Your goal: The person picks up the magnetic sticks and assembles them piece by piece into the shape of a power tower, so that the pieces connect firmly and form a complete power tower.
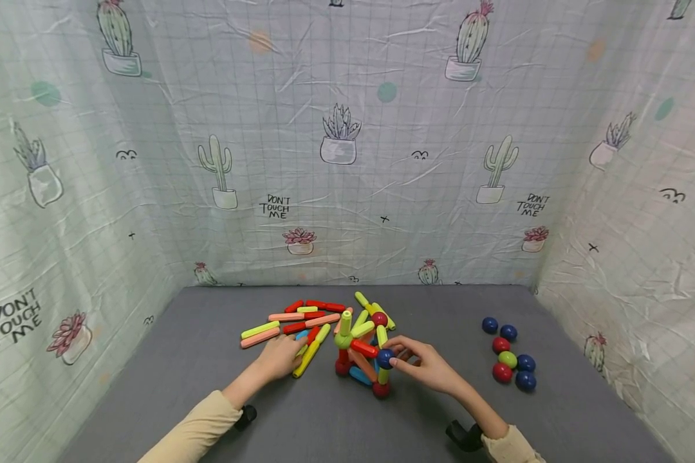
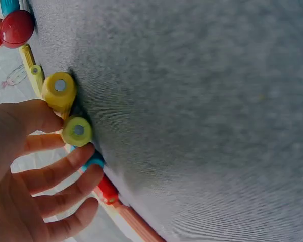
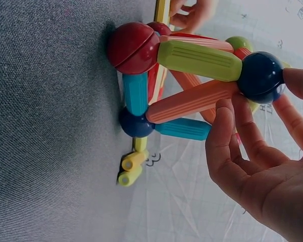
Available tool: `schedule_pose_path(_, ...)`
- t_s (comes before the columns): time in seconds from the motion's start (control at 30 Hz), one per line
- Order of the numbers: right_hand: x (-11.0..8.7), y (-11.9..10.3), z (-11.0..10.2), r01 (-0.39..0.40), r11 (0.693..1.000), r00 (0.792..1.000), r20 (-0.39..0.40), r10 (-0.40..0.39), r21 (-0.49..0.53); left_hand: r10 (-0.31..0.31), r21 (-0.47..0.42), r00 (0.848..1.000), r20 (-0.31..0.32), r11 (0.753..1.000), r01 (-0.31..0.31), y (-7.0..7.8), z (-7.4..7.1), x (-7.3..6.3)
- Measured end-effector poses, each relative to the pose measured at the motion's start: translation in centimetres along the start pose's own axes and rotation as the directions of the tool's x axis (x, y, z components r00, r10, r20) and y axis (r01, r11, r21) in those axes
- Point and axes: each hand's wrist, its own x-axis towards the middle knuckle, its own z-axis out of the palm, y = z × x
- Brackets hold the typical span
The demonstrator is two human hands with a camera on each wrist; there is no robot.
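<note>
Pinching the blue ball point(image 1: 385, 357) at the right side of the frame point(image 1: 363, 349) between thumb and fingers of the right hand point(image 1: 425, 366). Touching the lime stick point(image 2: 77, 132), left of the frame and pointing near-to-far, with the nearer, half-curled left hand point(image 1: 280, 358); cannot tell if gripping.

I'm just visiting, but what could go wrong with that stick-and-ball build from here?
The right hand pinches a blue ball at a corner of the structure; a tug there might loosen the attached sticks. The left hand is among closely lying loose sticks, so it could nudge neighbours. The loose balls on the right might roll if bumped.
</note>
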Motion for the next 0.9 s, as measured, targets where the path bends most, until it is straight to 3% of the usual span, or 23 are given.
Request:
schedule_pose_path(0.17, 0.0, -0.1, 0.0, -0.007, 1.000, 1.000, 0.003, 0.007, -0.002, 0.026, 0.084, 1.000, -0.013, 0.996, -0.025, 0.1, 0.0, -0.2)
schedule_pose_path(0.47, 0.0, -0.1, -0.2, -0.017, 1.000, 1.000, 0.007, 0.017, -0.005, -0.001, 0.143, 1.000, -0.003, 0.990, 0.001, 0.5, 0.0, 0.0)
schedule_pose_path(0.6, 0.1, -0.1, -0.2, -0.021, 1.000, 1.000, 0.009, 0.021, -0.006, -0.016, 0.244, 0.999, 0.029, 0.970, 0.008, 0.5, -0.2, -0.1)
schedule_pose_path(0.7, 0.2, -0.1, -0.2, -0.024, 1.000, 1.000, 0.016, 0.024, 0.000, -0.024, 0.260, 0.999, 0.027, 0.965, 0.016, 0.3, -0.2, -0.3)
schedule_pose_path(0.8, 0.2, -0.1, -0.2, -0.020, 1.000, 1.000, 0.018, 0.021, -0.003, -0.048, 0.177, 0.999, -0.020, 0.983, 0.050, 0.1, -0.4, -0.2)
schedule_pose_path(0.9, 0.1, -0.1, -0.3, -0.013, 1.000, 1.000, 0.018, 0.013, -0.010, -0.107, -0.057, 0.992, -0.060, 0.993, 0.104, 0.3, -1.5, 0.7)
